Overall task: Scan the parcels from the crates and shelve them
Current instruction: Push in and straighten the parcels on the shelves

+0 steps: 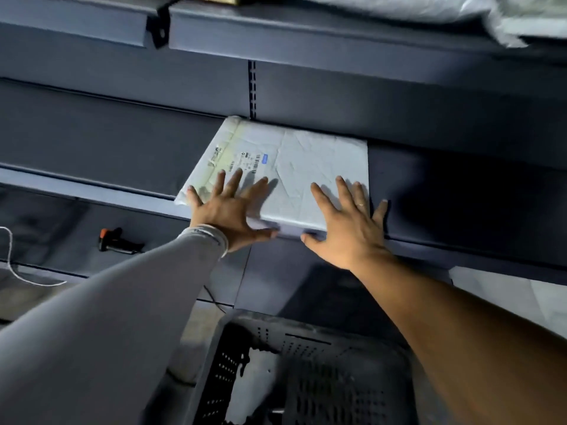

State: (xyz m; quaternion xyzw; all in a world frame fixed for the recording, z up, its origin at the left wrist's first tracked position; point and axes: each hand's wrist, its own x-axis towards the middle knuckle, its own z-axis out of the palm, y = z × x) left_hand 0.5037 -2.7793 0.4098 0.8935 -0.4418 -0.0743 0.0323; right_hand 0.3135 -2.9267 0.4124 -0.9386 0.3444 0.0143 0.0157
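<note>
Both hands, left [228, 216] and right [346, 222], lay spread flat on the parcel [294, 167] at the shelf's [460, 191] front edge, pinching nothing; best to push evenly so it slides in square, off the lip.

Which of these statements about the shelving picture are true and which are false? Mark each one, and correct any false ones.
1. Both hands lie flat with spread fingers on the white parcel. True: the left hand and right hand press on it.
2. The parcel lies in the crate. False: it lies on the shelf; the dark crate stands below.
3. The parcel carries a printed label. True.
4. The left arm is bare. False: it wears a grey sleeve.
5. The right hand holds a scanner. False: it holds nothing.
</note>
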